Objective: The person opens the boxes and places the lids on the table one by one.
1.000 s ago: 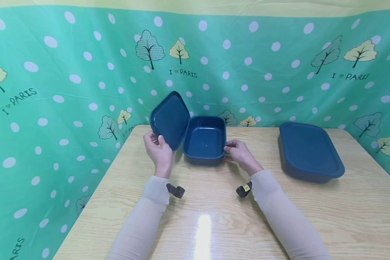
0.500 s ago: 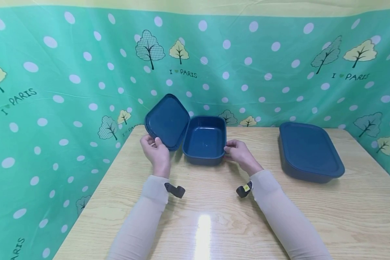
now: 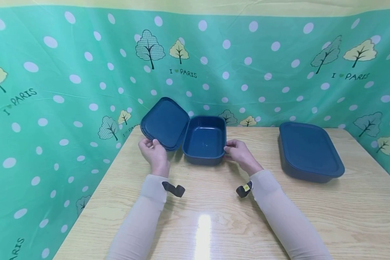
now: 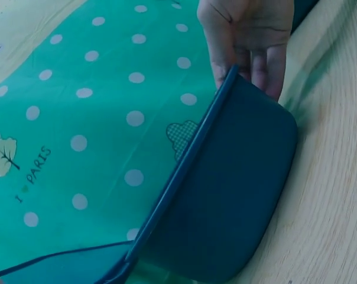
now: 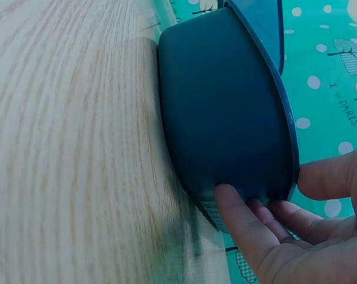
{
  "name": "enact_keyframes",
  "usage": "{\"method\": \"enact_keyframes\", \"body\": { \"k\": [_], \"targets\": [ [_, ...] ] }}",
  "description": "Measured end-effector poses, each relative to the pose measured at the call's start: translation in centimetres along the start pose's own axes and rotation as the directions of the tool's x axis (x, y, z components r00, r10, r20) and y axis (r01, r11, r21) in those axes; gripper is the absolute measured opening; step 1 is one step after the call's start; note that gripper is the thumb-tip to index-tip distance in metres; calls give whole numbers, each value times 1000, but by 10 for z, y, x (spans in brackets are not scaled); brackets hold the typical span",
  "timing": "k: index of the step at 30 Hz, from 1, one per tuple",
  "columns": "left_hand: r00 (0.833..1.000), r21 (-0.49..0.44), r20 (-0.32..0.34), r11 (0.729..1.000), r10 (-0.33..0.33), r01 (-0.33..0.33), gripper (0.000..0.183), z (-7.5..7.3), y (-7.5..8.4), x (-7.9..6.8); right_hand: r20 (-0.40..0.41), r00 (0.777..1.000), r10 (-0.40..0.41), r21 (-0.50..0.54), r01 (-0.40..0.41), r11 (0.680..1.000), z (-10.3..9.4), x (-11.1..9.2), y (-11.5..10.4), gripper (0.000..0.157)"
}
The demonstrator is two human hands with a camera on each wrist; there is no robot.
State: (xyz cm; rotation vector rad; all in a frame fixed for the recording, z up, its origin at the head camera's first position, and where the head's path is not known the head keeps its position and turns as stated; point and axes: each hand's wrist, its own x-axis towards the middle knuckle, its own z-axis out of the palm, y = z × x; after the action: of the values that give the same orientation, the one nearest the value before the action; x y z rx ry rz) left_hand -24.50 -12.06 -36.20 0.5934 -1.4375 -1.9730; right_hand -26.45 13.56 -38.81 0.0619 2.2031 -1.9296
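Note:
A dark blue food container (image 3: 205,139) stands on the table with its top uncovered and its inside bare. Its matching lid (image 3: 165,122) leans at the container's left side, tilted up. The left hand (image 3: 155,155) pinches the lid's near left edge between thumb and fingers. At the container's right wall, the right hand (image 3: 240,153) pinches the rim; in the right wrist view its thumb and fingers (image 5: 243,231) lie on either side of it. The left wrist view shows the container's near wall (image 4: 220,183) and a strip of the lid (image 4: 60,257) at lower left.
A second, larger dark blue container with its lid on (image 3: 312,151) stands at the right of the wooden table (image 3: 195,202). A green dotted cloth (image 3: 247,72) hangs close behind the table and along its left side.
The left hand has moved slightly left and down, and the lid has tilted lower and further left with it. The right hand and the open container have stayed in place.

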Motion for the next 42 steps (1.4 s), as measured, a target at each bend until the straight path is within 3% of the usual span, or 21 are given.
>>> {"method": "enact_keyframes", "body": {
  "k": [19, 27, 33, 42],
  "targets": [
    [986, -123, -56, 981, -156, 148, 10, -1, 1, 3, 8, 1000, 8, 0, -8, 1000, -1, 0, -1, 38],
    [972, -216, -33, 951, -234, 222, 9, 0, 4, 2, 11, 1000, 7, -1, -7, 1000, -1, -1, -2, 38],
    [962, -230, -28, 938, -273, 260, 10, -1, 4, 2, 5, 1000, 11, 1, -11, 1000, -1, -1, -2, 38],
    [954, -354, -11, 894, -299, 276, 10, -1, 3, 4, 6, 1000, 10, -12, -10, 1000, -1, -1, -2, 38]
  ]
}}
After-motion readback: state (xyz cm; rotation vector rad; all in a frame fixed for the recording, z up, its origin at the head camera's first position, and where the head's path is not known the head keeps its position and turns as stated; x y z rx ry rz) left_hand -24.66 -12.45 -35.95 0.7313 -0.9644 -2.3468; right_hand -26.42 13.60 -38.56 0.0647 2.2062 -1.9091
